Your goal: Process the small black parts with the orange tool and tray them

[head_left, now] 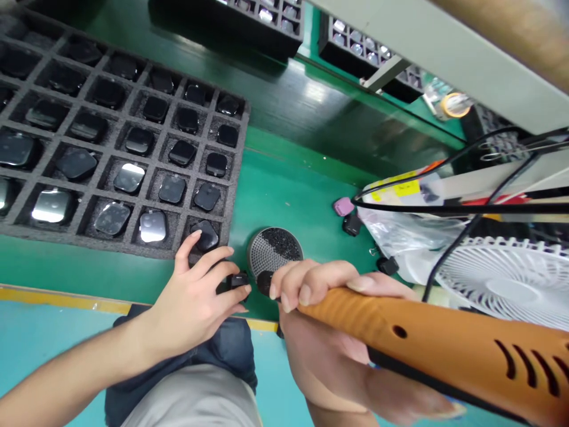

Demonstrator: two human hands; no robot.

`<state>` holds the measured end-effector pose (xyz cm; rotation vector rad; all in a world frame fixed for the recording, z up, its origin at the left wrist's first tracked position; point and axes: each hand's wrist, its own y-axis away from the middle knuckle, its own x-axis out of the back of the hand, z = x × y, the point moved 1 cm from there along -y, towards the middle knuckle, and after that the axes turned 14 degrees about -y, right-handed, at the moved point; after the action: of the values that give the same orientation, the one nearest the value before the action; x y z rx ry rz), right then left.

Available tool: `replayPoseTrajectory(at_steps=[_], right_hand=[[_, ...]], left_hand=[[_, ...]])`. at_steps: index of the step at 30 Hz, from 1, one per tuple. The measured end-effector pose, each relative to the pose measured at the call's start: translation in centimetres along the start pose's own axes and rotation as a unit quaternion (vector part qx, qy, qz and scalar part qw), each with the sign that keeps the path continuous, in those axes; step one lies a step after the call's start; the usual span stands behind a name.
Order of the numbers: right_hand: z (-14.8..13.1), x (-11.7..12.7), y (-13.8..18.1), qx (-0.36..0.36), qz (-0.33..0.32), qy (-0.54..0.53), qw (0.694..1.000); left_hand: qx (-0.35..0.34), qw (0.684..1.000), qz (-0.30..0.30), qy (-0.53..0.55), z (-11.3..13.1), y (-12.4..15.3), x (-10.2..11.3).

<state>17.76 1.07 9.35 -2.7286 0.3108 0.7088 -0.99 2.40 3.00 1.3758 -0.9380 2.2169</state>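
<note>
My left hand [195,296] pinches a small black part [239,280] between thumb and fingers at the front edge of the green bench [284,184]. One finger rests on the near corner of a dark foam tray [133,154]. My right hand [320,290] is wrapped round an orange power screwdriver [444,347], whose black tip [265,283] sits right beside the small part. A round dish of tiny screws [274,250] lies just behind the tip.
The foam tray holds several black watch-like bodies in its cells. More trays [267,18] stand at the back. A white fan [502,279], black cables [444,207], a plastic bag [400,231] and small pink [343,206] and black [352,225] parts lie at right.
</note>
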Motion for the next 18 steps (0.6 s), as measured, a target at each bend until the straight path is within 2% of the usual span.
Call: replayPoseTrajectory(at_steps=[10, 18], right_hand=[[1.1, -0.4, -0.2, 0.007, 0.002, -0.011, 1.000], [1.1, -0.1, 0.0, 0.006, -0.035, 0.011, 0.999]], left_hand=[[0.000, 1.000, -0.001, 0.001, 0.0, -0.1, -0.2], [0.007, 1.000, 0.008, 0.000, 0.1, -0.2, -0.1]])
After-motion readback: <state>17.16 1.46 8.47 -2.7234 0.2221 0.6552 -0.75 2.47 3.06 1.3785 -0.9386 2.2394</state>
